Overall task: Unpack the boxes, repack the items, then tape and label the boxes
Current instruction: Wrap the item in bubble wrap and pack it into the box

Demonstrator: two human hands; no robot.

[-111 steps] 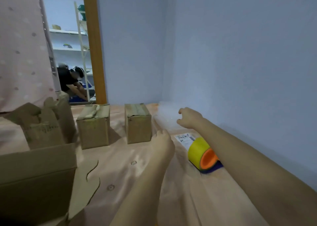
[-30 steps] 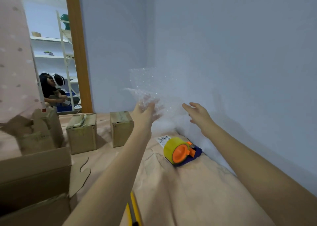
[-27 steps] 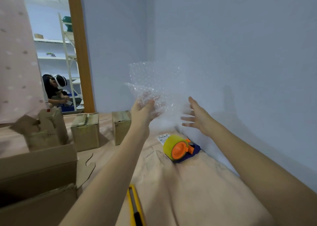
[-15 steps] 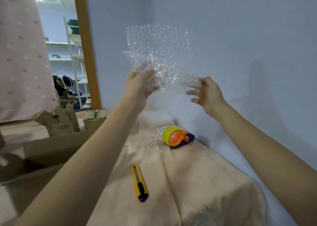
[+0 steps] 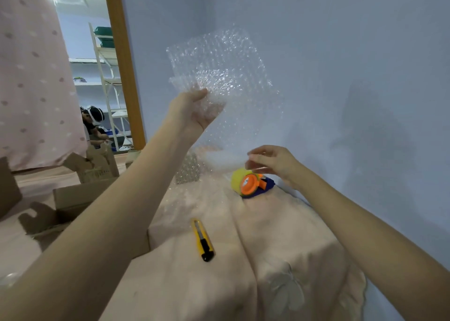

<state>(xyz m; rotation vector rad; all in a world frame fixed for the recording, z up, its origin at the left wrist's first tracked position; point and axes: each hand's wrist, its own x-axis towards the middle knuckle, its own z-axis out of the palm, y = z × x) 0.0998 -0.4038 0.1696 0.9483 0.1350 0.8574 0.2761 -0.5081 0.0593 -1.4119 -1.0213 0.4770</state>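
A pale blue wall [image 5: 341, 65] closes the right side of the scene, and a peach-pink cloth [image 5: 280, 247] covers the work surface below it. At far left hangs a pink dotted curtain [image 5: 31, 77], and past the wooden door frame [image 5: 123, 65] stands white shelving [image 5: 104, 77], with another person [image 5: 93, 123] crouched low beside it. Open cardboard boxes [image 5: 80, 196] with raised flaps sit at the left edge of the cloth.

The left hand [image 5: 192, 111] is raised high, its fingers closed on the lower left part of a clear bubble wrap sheet [image 5: 219, 72], which stands up above the hand and drapes down to the right toward the surface. More bubble wrap appears to lie crumpled on the cloth below, though the transparency makes its edges hard to trace. A yellow utility knife [image 5: 202, 240] lies on the cloth nearer the viewer, apart from both hands.

The right hand [image 5: 275, 161] is lower, well apart from the left, its fingertips pinched on the sheet's lower edge. Just below that hand a tape dispenser [image 5: 250, 182] with a yellow roll, orange hub and blue base rests on the cloth near the wall.
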